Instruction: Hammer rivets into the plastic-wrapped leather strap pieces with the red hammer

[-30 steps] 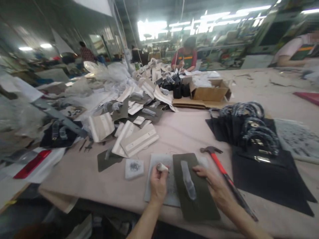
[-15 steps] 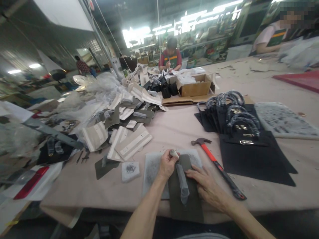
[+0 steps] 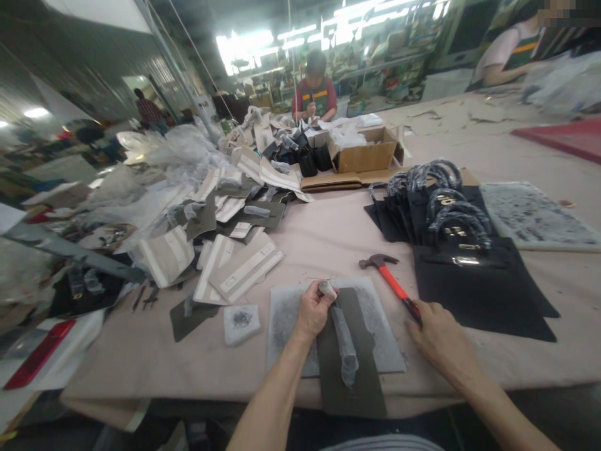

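Two hands share the work: the left hand (image 3: 313, 311) pinches a pale stubby tool (image 3: 327, 289), seemingly steadying it at the far end of the olive panel (image 3: 369, 354) backed by the white board (image 3: 282, 313), while the right hand (image 3: 440, 334) grips the hammer (image 3: 393, 282), handily close alongside.

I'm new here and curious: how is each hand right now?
Left hand: closed, holding a pale cylindrical tool.
Right hand: closed on the hammer, at its handle.
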Tool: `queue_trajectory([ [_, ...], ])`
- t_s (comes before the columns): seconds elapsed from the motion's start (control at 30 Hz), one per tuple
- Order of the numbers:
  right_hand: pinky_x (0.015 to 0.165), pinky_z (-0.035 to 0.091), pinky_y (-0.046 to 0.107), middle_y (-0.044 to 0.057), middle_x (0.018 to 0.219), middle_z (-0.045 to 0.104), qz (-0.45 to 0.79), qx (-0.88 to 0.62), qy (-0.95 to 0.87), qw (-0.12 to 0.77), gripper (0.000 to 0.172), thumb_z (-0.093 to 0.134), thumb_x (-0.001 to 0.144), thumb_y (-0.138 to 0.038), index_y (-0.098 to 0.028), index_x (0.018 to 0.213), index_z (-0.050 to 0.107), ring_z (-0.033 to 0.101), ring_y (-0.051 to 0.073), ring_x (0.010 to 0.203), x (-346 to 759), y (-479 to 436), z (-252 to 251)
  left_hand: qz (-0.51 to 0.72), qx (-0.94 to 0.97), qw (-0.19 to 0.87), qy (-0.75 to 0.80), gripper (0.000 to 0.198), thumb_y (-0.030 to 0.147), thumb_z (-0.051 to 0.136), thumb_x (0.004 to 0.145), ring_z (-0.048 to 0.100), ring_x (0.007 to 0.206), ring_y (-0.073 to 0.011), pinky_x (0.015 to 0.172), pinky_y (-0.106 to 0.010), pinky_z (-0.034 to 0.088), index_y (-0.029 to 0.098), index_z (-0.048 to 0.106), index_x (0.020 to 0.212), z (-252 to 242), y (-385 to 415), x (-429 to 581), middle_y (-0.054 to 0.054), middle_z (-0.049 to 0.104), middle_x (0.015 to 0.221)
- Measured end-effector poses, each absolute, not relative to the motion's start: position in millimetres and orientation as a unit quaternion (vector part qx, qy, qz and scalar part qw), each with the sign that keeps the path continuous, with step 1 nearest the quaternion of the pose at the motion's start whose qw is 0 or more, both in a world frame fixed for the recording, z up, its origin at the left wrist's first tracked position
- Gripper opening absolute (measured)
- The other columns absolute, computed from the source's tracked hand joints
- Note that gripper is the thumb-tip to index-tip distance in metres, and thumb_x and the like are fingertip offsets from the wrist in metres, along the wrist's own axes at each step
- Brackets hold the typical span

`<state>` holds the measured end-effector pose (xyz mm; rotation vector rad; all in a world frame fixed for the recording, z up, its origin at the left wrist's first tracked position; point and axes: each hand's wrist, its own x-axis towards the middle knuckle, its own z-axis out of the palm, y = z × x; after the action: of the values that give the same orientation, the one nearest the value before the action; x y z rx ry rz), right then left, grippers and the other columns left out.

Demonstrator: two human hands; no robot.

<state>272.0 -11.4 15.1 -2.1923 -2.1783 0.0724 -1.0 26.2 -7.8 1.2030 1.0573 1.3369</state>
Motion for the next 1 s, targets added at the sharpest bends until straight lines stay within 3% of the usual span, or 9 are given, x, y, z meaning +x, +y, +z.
queue_trajectory([
  [0.1, 0.073, 0.041, 0.036, 0.014, 0.1, 0.056, 0.076, -0.728, -0.681, 0.0, 0.024, 0.052, 0.097, -0.023, -0.009, 0.115, 0.058, 0.058, 0.03, 0.091, 265, 1, 25, 0.547, 0.511, 0.492, 0.444, 0.02, 0.033, 0.068, 0.086, 0.066, 0.087, -0.0201, 0.081, -0.03, 0.049, 0.017, 0.062, 0.098, -9, 26, -1, -0.005, 0.072, 0.094],
  [0.2, 0.066, 0.034, 0.031, 0.007, 0.083, 0.05, 0.261, -0.759, -0.589, 0.093, 0.003, 0.054, 0.089, -0.013, -0.014, 0.091, 0.055, 0.055, 0.025, 0.081, 261, 17, 35, 0.535, 0.52, 0.483, 0.458, 0.021, 0.032, 0.067, 0.085, 0.066, 0.086, -0.0205, 0.079, -0.03, 0.049, 0.018, 0.062, 0.099, -8, 25, 1, -0.005, 0.072, 0.093],
  [0.3, 0.059, 0.036, 0.026, 0.001, 0.07, 0.046, 0.439, -0.723, -0.509, 0.16, 0.008, 0.053, 0.08, -0.011, -0.018, 0.081, 0.049, 0.052, 0.018, 0.066, 254, 32, 45, 0.522, 0.546, 0.453, 0.474, 0.019, 0.029, 0.064, 0.083, 0.066, 0.083, -0.0203, 0.077, -0.029, 0.049, 0.019, 0.063, 0.099, -5, 23, 3, -0.004, 0.072, 0.091],
  [0.37, 0.054, 0.038, 0.025, -0.001, 0.068, 0.044, 0.517, -0.679, -0.487, 0.185, 0.005, 0.049, 0.082, -0.02, -0.02, 0.079, 0.045, 0.047, 0.014, 0.056, 246, 37, 54, 0.515, 0.573, 0.422, 0.477, 0.015, 0.026, 0.062, 0.083, 0.065, 0.081, -0.0201, 0.076, -0.029, 0.049, 0.019, 0.064, 0.097, -3, 21, 4, -0.004, 0.072, 0.09],
  [0.47, 0.046, 0.034, 0.024, -0.005, 0.065, 0.036, 0.577, -0.641, -0.452, 0.229, 0.019, 0.042, 0.087, -0.039, -0.023, 0.077, 0.037, 0.036, 0.011, 0.046, 233, 29, 74, 0.505, 0.611, 0.381, 0.475, 0.013, 0.023, 0.061, 0.084, 0.065, 0.082, -0.0209, 0.076, -0.03, 0.048, 0.02, 0.066, 0.095, -2, 18, 5, -0.004, 0.072, 0.09],
  [0.53, 0.045, 0.031, 0.024, -0.005, 0.062, 0.038, 0.534, -0.639, -0.482, 0.27, 0.029, 0.04, 0.09, -0.05, -0.024, 0.078, 0.037, 0.036, 0.012, 0.045, 228, 15, 87, 0.5, 0.63, 0.363, 0.471, 0.014, 0.021, 0.061, 0.084, 0.065, 0.084, -0.0219, 0.078, -0.031, 0.048, 0.021, 0.067, 0.096, -2, 17, 5, -0.004, 0.071, 0.091],
  [0.63, 0.048, 0.028, 0.027, -0.002, 0.056, 0.044, 0.313, -0.631, -0.636, 0.314, 0.035, 0.039, 0.092, -0.056, -0.024, 0.078, 0.042, 0.043, 0.015, 0.046, 231, -13, 96, 0.497, 0.643, 0.352, 0.464, 0.015, 0.018, 0.06, 0.084, 0.064, 0.085, -0.0224, 0.079, -0.032, 0.047, 0.021, 0.068, 0.096, -2, 16, 5, -0.004, 0.071, 0.092],
  [0.8, 0.048, 0.018, 0.031, 0.001, 0.053, 0.053, 0.111, -0.524, -0.82, 0.203, 0.025, 0.037, 0.097, -0.037, -0.023, 0.08, 0.05, 0.047, 0.017, 0.041, 242, -35, 112, 0.501, 0.636, 0.359, 0.463, 0.019, 0.018, 0.06, 0.084, 0.062, 0.079, -0.0222, 0.074, -0.031, 0.046, 0.021, 0.068, 0.1, -3, 17, 6, -0.003, 0.069, 0.086],
  [1.0, 0.047, 0.03, 0.026, -0.002, 0.057, 0.052, -0.076, -0.595, -0.668, 0.441, 0.037, 0.04, 0.104, -0.052, -0.022, 0.087, 0.053, 0.047, 0.013, 0.043, 227, -40, 189, 0.489, 0.654, 0.349, 0.459, 0.012, 0.017, 0.06, 0.084, 0.063, 0.083, -0.0232, 0.077, -0.032, 0.045, 0.021, 0.067, 0.093, -1, 16, 5, -0.004, 0.069, 0.089],
])
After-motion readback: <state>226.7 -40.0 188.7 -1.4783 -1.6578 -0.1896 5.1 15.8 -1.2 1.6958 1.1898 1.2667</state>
